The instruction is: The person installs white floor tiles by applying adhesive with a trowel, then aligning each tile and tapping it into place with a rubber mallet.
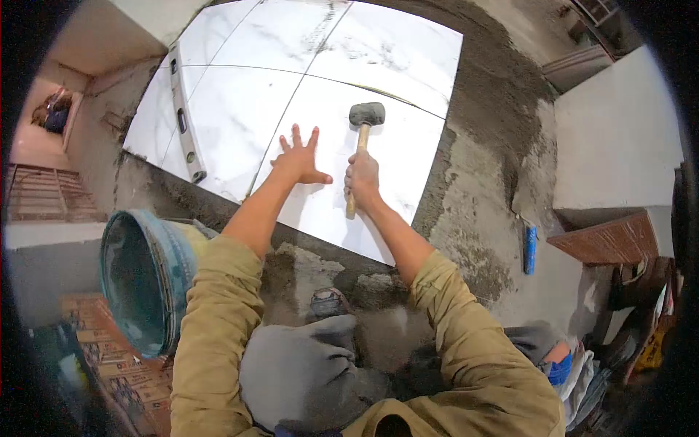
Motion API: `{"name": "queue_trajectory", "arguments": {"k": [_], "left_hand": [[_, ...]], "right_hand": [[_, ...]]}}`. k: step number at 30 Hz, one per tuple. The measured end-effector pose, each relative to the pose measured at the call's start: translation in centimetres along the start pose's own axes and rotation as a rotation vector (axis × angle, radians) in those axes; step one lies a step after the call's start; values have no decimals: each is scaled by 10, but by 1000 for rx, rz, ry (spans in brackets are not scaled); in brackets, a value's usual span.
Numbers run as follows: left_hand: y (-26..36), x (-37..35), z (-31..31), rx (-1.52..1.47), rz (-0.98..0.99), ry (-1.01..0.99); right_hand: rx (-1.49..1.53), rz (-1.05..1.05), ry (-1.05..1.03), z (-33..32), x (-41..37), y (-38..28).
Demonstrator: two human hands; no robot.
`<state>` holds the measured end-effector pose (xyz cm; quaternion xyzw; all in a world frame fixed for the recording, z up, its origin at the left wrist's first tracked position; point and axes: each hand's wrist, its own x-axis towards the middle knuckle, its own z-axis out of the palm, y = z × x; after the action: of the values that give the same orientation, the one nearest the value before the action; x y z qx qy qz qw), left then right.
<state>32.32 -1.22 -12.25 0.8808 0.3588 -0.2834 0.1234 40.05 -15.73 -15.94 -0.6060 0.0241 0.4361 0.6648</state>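
Note:
My left hand lies with fingers spread on a white marbled floor tile, close to the joint on its left side. In my right hand is a rubber mallet, gripped around its wooden handle, the dark head pointing away from me over the same tile. More white tiles adjoin it at the far side and to the left. A thin yellowish strip runs along the far joint. On the left tiles rests a long spirit level.
A teal bucket stands at left near cardboard boxes. Grey mortar borders the tiles on the right. A trowel with a blue handle lies on the floor, near a reddish-brown panel. White walls rise at the sides.

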Motion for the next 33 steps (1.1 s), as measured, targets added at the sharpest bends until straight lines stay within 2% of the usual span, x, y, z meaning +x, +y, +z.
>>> {"name": "queue_trajectory", "arguments": {"k": [3,4,8,11,13,15,17,19,20,22,24,27,28,30,31,32,33], "left_hand": [[3,-6,-4,-16,9,-23],[3,-6,-6,-11,9,-28],[3,-6,-6,-8,11,-30],[3,-6,-7,-3,4,-32],[2,-6,-4,-8,14,-25],[2,-4,-4,-6,7,-16],[-1,3,3,-10,18,14],[0,5,6,4,26,31],[-8,15,14,0,54,54],[-8,20,19,20,51,61],[-7,19,17,53,56,69],[-7,24,18,58,70,76],[-9,23,21,59,60,80],[-14,33,27,63,72,71],[-30,59,46,126,122,120],[-25,52,41,117,115,109],[-39,71,57,194,215,239]], "right_hand": [[29,1,-74,2,0,-7],[50,-25,-22,7,-2,-4],[6,-12,-56,8,3,-1],[-52,-97,-6,12,5,0],[-12,-6,-61,10,8,-5],[38,47,3,15,9,-6],[-119,-80,-45,9,15,4],[-120,-137,-34,4,16,7],[-228,-339,-11,3,30,27],[-278,-411,-28,-6,37,36],[-41,-165,-112,-5,12,10],[-30,-57,29,-1,-1,-5],[-125,-9,37,-4,8,-2],[-587,-455,-68,-24,35,18],[-590,-351,-161,-32,23,-8],[-717,-432,-218,-44,14,-17],[-783,-371,-287,-59,5,-23]]}}
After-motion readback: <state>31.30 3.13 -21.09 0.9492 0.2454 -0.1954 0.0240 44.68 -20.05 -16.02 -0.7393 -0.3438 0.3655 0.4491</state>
